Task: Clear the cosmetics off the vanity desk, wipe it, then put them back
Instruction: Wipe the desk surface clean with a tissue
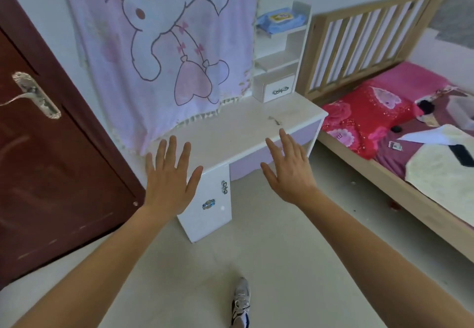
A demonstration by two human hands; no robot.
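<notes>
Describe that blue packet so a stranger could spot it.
Start at the white vanity desk beside the bed. On its back-right shelf tower, the blue packet lies on the top shelf. It alone is blue with a yellow label.

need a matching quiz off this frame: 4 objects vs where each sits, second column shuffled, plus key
Things
1. wipes pack
2. cartoon cloth
3. red pillow
4. shoe

Places
A. on the floor
B. on the bed
C. on the top shelf
D. hanging behind the desk

Pairs: 1-C, 2-D, 3-B, 4-A
</notes>
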